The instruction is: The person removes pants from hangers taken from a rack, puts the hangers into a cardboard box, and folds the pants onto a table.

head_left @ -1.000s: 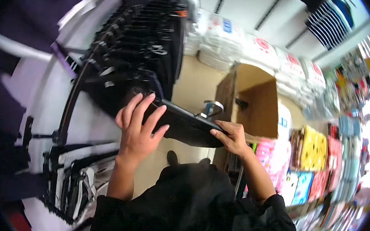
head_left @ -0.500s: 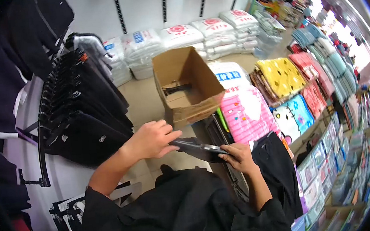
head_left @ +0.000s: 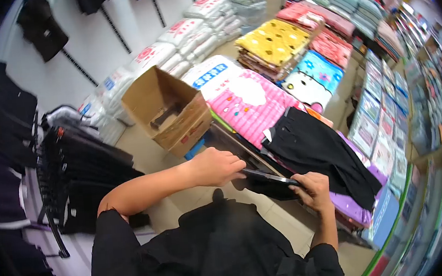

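The left hand and right hand have moved from the clothes rack toward folded blankets, both gripping a black garment above tiled floor.

The black cloth I hold matches my black short-sleeved top; I see a pink striped blanket, a dark-spotted yellow blanket, a brown cardboard box.

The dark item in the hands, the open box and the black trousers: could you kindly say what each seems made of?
Dark item: glossy plastic or metal along its bright upper edge, perhaps cloth below; blur leaves it open.
Open box: matte cardboard, by its brown walls.
Black trousers: probably matte cloth, draped limply.
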{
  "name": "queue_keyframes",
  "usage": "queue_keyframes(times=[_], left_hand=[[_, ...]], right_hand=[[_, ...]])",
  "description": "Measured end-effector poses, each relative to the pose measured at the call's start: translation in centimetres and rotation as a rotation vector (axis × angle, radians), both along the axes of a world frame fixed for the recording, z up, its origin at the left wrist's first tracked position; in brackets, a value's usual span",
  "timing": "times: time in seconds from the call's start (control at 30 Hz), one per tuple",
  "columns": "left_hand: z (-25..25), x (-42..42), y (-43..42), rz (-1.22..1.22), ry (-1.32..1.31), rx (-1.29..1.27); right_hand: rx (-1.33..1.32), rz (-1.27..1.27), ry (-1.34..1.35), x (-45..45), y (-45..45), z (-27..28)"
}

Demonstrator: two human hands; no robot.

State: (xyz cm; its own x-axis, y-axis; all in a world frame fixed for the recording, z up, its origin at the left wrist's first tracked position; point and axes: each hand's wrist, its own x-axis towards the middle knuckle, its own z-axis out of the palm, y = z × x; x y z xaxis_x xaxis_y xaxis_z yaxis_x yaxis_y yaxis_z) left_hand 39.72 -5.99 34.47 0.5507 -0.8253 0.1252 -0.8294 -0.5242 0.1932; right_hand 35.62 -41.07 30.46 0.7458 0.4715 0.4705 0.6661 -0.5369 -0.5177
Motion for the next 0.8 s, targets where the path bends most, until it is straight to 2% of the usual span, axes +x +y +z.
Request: queue_keyframes(times=[0.1,0.23,0.3,0.37,0.47,0.53,0.57,0.6,0.67,0.73,0.8], left_hand=[[-0.7,1.3,-4.4,-0.124,-0.022,-0.079],[-1.3,2.4,-11.2,-0.289,-0.014,-0.206],[-0.9,2.0,-14.5,-0.359,0.017,-0.242],[-1.0,1.6,-17.8,-0.458,0.052,-0.335],[0.4,0.5,-22.5,-0.534,0.192,-0.302],[1.4,-0.6,-25.5,-0.624,0.186,-0.369],[1.9,-1.3,-26.8,-0.652,0.188,-0.411],[2.8,-2.0,-28.0,-0.659,0.218,-0.393],[4.1,-3.5,-30.0,-0.658,0.286,-0.393],[5.4,-4.7,-31.8,-0.646,0.364,-0.382],[6.5,-6.0,-33.2,-0.554,0.531,-0.391]], right_hand=[[0.006,-0.192,-0.026,-3.2,-3.4,0.4],[0.069,-0.719,-0.307,-10.9,-3.6,3.4],[0.29,-0.883,-0.401,-16.0,-3.7,2.0],[0.671,-1.071,-0.25,-21.4,-3.1,-1.1],[0.88,-1.316,0.182,-26.4,-2.2,-7.6],[1.078,-1.357,0.435,-28.9,-1.8,-14.1],[1.011,-1.39,0.587,-29.6,-1.6,-16.3],[1.1,-1.404,0.733,-30.2,-1.4,-19.7],[1.379,-1.386,0.926,-30.5,-1.3,-22.9],[0.697,-1.386,0.722,-31.0,-3.1,-28.4],[0.038,-1.281,0.495,-31.3,-5.3,-34.8]])
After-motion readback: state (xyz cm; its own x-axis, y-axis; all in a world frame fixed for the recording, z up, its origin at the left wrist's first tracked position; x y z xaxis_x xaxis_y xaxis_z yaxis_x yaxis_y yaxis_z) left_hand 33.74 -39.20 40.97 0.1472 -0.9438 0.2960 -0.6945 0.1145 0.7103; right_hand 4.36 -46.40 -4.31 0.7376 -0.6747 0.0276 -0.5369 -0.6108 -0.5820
